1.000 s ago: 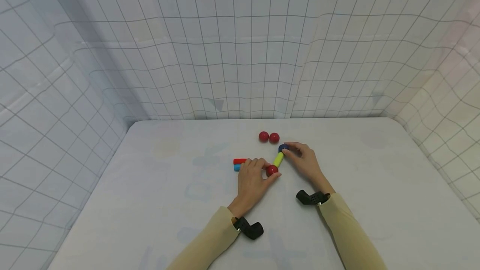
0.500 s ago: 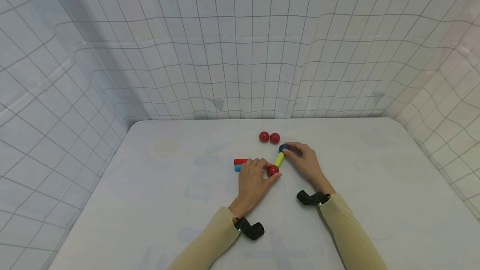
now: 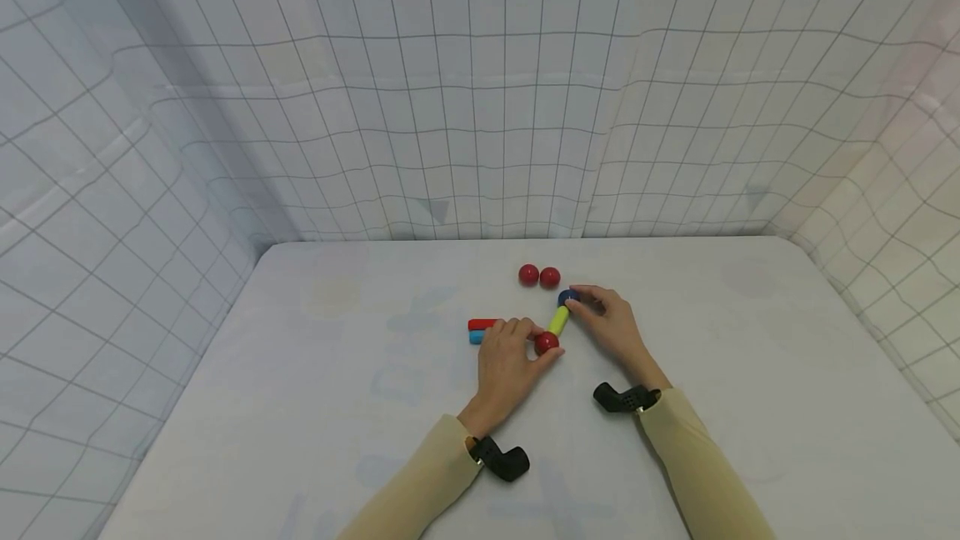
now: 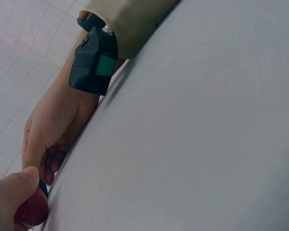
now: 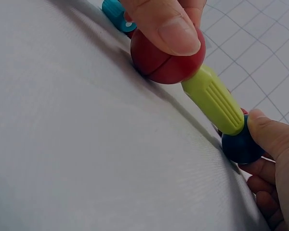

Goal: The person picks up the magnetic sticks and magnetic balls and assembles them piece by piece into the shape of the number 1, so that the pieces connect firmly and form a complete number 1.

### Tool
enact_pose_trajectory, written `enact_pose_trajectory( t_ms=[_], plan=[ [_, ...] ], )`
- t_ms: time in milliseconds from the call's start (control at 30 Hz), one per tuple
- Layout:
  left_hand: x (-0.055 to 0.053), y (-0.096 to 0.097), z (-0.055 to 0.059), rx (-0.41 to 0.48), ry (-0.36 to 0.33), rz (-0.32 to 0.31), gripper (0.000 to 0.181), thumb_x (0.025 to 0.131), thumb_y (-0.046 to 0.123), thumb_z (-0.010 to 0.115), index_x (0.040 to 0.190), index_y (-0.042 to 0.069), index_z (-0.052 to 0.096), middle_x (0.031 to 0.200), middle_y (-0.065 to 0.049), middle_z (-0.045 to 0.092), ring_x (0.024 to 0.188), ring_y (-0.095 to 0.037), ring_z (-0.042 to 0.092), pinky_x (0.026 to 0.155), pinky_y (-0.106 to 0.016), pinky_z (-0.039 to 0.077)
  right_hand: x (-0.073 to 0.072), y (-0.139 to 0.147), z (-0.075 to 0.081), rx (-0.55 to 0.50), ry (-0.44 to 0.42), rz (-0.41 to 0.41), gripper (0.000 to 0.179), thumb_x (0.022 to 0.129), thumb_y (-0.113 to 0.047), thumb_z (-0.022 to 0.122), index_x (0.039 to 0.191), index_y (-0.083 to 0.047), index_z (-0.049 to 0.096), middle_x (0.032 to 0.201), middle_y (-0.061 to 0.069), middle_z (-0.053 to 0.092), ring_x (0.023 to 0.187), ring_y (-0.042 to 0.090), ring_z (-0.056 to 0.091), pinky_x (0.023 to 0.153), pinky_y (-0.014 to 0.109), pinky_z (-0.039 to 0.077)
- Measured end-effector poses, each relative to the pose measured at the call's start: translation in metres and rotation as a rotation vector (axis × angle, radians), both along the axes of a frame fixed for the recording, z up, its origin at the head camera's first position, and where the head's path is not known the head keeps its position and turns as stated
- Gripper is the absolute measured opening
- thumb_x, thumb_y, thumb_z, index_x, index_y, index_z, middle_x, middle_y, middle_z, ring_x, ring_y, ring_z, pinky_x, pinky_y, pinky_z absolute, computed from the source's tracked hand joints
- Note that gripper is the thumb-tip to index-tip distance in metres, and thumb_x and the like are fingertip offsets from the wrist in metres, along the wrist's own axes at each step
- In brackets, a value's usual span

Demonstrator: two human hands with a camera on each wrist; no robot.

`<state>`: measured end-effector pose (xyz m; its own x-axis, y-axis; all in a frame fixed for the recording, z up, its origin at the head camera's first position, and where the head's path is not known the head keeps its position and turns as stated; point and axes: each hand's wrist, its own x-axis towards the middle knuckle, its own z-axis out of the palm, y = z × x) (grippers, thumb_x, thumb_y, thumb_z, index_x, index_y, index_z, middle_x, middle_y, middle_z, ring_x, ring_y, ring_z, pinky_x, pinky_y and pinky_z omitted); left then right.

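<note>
White table [image 3: 360,440], grid-lined pale curtains [image 3: 480,90], soft light

Over the table [image 3: 315,407], the rod [image 3: 558,321] slants away to the right — the near ball [image 3: 547,343] at its front end, the far ball [image 3: 566,297] at its back end. The left hand [image 3: 506,365] is left of the rod and before it, on the near ball; the right hand [image 3: 611,327] is to its right, on the far ball. Behind the rod and slightly left, the left ball [image 3: 528,275] and right ball [image 3: 550,277] sit side by side. Left of the rod — the back bar [image 3: 482,324] and front bar [image 3: 476,337], partly hidden by the left hand. The curtain [image 3: 480,107] stands well behind the rod.
</note>
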<state>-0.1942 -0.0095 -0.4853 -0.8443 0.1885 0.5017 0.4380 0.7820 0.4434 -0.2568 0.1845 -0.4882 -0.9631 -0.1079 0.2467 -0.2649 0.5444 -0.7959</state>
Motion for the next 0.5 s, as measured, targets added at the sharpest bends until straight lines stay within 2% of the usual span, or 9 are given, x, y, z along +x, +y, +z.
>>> enact_pose_trajectory(
  t_ms=[500],
  plan=[
    [0.0004, 0.0027, 0.0013, 0.008, -0.013, 0.002, 0.039, 0.078, 0.047, 0.075, 0.095, 0.015, 0.062, 0.083, 0.003, 0.060, 0.074, -0.014, 0.044, 0.069, -0.028, 0.036, 0.0009, -0.0018, 0.0012, -0.023, 0.031, -0.014, 0.040, 0.090, -0.031, 0.067, 0.121, -0.007, 0.063, 0.110, 0.013, 0.065, 0.105, 0.028, 0.054, 0.090, 0.047, 0.041]
  ],
)
